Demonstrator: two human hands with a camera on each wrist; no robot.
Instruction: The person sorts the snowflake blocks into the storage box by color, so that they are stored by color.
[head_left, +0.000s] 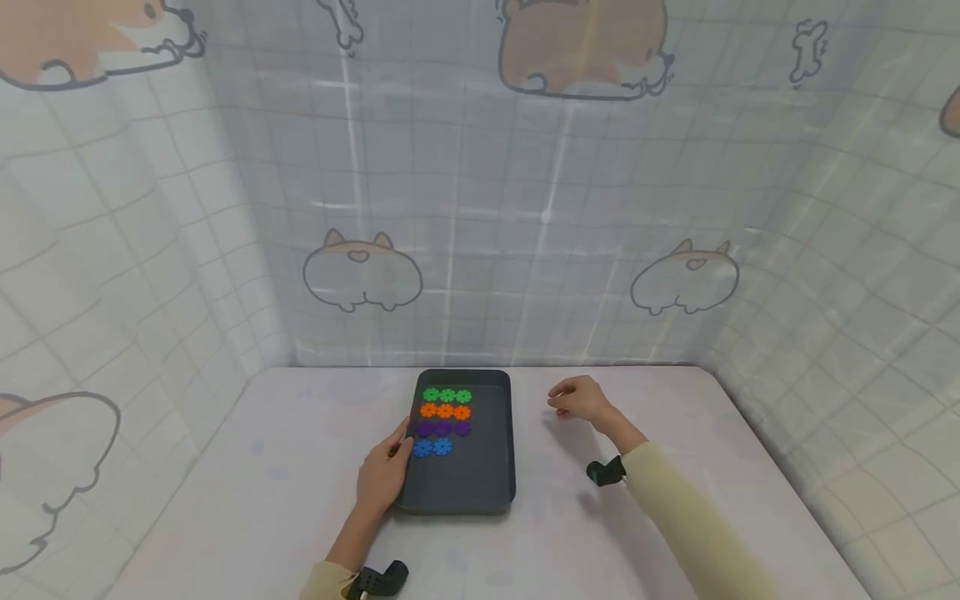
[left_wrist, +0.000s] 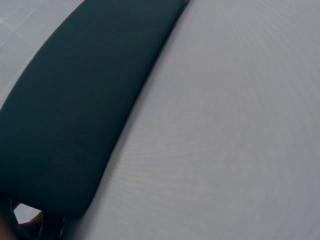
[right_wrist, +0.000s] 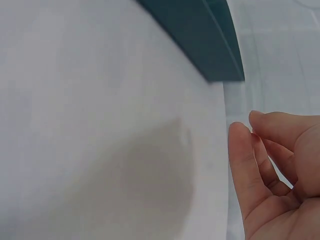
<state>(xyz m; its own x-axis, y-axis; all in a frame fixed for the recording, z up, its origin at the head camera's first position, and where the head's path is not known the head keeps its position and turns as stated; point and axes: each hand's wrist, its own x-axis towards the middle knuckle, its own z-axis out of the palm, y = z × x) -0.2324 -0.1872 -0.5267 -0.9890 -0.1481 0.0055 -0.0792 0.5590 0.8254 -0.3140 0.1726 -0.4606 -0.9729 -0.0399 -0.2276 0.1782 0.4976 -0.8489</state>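
A dark grey rectangular tray [head_left: 476, 475] lies on the table, its side also filling much of the left wrist view. My left hand [head_left: 385, 475] grips its left edge, thumb over the rim. Inside, small flower-shaped pieces form rows: three green [head_left: 447, 395], three orange [head_left: 446, 412], three purple [head_left: 443, 428] and two blue [head_left: 433, 447]. To the right of the tray, my right hand [head_left: 581, 400] hovers over the table. Its fingers are loosely bent, thumb and fingertips near each other; the right wrist view shows no piece between them.
The white table [head_left: 300, 467] ends at a back wall hung with a grid-patterned curtain [head_left: 480, 208] printed with cartoon dogs. Similar curtains flank both sides. A black wrist camera [head_left: 605, 472] sits on the right wrist and another [head_left: 378, 579] on the left.
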